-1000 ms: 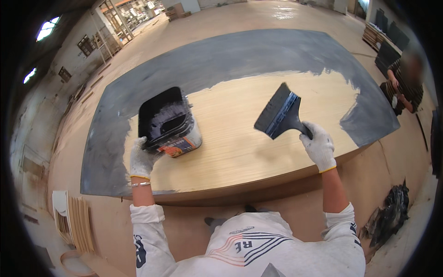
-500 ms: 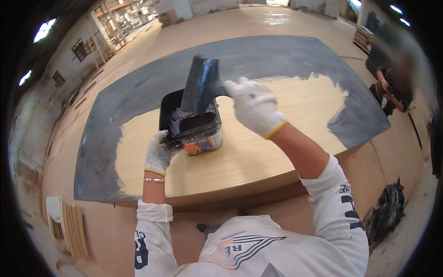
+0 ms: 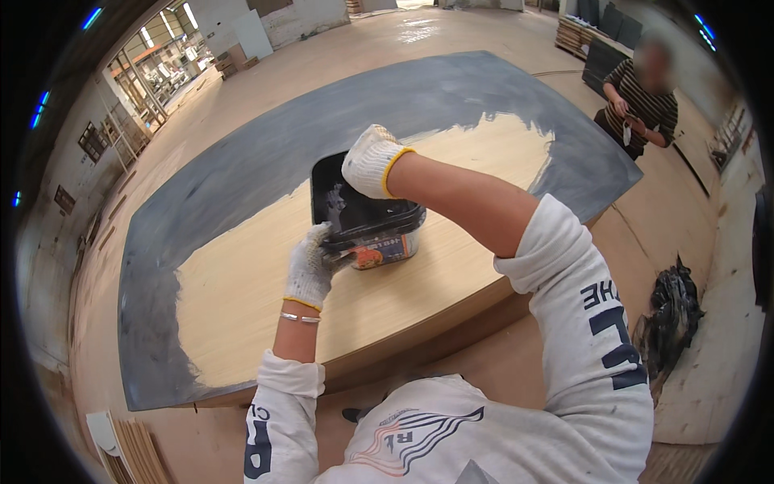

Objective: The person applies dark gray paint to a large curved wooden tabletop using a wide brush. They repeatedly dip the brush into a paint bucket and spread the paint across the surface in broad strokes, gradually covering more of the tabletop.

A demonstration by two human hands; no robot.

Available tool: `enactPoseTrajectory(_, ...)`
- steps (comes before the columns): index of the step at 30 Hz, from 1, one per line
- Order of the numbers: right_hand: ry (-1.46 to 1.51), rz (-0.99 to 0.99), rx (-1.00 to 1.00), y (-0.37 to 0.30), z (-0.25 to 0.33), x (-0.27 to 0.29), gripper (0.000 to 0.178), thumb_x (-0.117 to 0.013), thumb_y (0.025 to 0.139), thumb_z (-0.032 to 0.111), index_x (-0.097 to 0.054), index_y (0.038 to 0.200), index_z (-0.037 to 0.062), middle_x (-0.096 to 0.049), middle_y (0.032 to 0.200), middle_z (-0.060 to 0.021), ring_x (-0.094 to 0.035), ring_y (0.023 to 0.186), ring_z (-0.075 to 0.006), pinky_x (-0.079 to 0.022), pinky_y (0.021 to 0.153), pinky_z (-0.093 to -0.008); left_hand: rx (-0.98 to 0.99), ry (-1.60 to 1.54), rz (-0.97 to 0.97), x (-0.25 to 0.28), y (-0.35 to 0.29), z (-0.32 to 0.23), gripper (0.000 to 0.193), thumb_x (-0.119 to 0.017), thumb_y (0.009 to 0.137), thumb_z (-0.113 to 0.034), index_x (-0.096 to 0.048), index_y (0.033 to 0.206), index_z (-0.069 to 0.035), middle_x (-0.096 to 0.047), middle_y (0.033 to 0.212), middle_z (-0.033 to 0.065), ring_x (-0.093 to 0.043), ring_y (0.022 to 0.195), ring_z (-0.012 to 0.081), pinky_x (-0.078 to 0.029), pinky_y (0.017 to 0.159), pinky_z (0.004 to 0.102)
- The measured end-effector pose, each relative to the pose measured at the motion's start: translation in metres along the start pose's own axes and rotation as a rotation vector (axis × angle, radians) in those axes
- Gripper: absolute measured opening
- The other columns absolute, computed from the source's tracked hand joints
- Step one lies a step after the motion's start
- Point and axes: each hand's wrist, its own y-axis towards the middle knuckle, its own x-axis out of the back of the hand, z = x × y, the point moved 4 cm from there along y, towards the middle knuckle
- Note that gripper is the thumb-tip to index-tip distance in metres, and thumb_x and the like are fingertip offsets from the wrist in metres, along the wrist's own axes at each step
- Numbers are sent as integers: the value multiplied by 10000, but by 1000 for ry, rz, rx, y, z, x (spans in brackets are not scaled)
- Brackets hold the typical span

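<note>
One stack of wood strips [image 3: 139,448] is leaning at lower left. One large board [image 3: 242,298] is lying before you, grey paint covering its far side and bare wood showing nearer you. Your left hand [image 3: 309,262], gloved, is clamping the near-left rim of one black bucket [image 3: 387,252] over the bare wood. Your right hand [image 3: 372,161], gloved, is hovering at the bucket's mouth, apart from the left; cannot tell whether it is gripping anything. One other person [image 3: 649,109] and one crumpled black plastic sheet [image 3: 673,310] are showing at right.
</note>
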Motion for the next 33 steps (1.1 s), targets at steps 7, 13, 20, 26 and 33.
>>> enactPoseTrajectory(7, -67, 137, -58, 7, -36, -47, 310, -767, 899, 236, -827, 1187, 139, -806, 1189, -116, -782, 1089, -293, -596, 838, -455, 24, 110, 42, -46, 4, 29, 250, -699, 1013, -310, -702, 1120, -84, -733, 1007, 102, -720, 894, 257, -667, 813, 498)
enactPoseTrajectory(13, -113, 200, -84, 7, -57, -89, 331, -794, 877, 229, -830, 1202, 176, -817, 1146, -65, -790, 1045, -287, -613, 777, -485, 53, 146, -27, -86, 11, 46, 259, -724, 1006, -293, -702, 1108, -56, -713, 979, 107, -710, 866, 259, -671, 770, 499)
enactPoseTrajectory(20, -60, 298, -96, 13, -74, -130, 296, -680, 944, 192, -817, 1189, 97, -814, 1135, -103, -788, 1048, -300, -609, 811, -459, 26, 115, -10, -115, 14, 55, 314, -773, 973, -279, -656, 1111, -23, -692, 973, 114, -687, 826, 260, -667, 738, 508)
enactPoseTrajectory(26, -59, 322, -197, 0, -88, -134, 292, -664, 942, 192, -824, 1172, 109, -820, 1086, -73, -790, 1036, -295, -606, 848, -458, 46, 162, 0, -138, 14, 61, 460, -794, 961, -310, -562, 1192, 13, -656, 1079, 129, -696, 816, 265, -666, 714, 475)
enactPoseTrajectory(33, -190, 64, -222, -20, -112, -100, 235, -715, 872, 182, -838, 1029, 58, -814, 984, -134, -791, 936, -308, -572, 750, -550, 38, 203, 77, -142, 10, 63, 511, -822, 949, -330, -581, 1226, 26, -694, 1123, 138, -740, 844, 263, -648, 743, 455)
